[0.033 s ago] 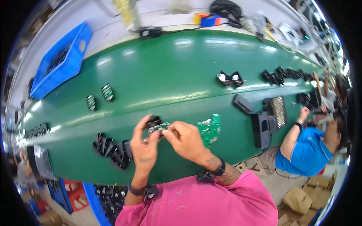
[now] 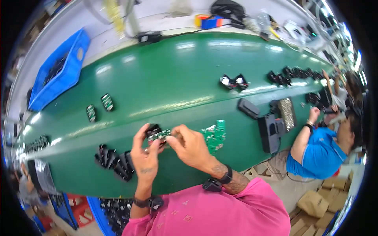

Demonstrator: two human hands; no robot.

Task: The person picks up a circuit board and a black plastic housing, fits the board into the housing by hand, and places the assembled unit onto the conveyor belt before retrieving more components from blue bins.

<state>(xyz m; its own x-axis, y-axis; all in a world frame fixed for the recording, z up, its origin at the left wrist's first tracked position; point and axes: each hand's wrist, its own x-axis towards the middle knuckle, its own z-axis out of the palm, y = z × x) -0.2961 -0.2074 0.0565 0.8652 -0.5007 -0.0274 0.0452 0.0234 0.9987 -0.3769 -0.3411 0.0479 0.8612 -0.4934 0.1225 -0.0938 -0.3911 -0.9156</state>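
In front of me, above the green table [image 2: 165,84], my left hand [image 2: 144,155] grips a small black housing [image 2: 153,129] between thumb and fingers. A small green circuit board [image 2: 159,135] lies against this housing. The thumb and fingers of my right hand [image 2: 191,147] pinch at the board's right end; my fingers hide part of it. To the right of my right hand lies a group of loose green circuit boards [image 2: 214,137]. Several black plastic housings [image 2: 114,161] lie to the left of my left hand.
Two assembled units [image 2: 107,102] stand at the left, near a blue crate [image 2: 59,70]. Black twin-lens parts [image 2: 234,82] lie at the back right. A black box-like device [image 2: 268,133] stands right. Beyond it sits a person in a blue shirt [image 2: 317,153].
The whole view has shifted slightly, with table items appearing a little further left. Both my hands stay on the housing and board, which now look slightly turned.
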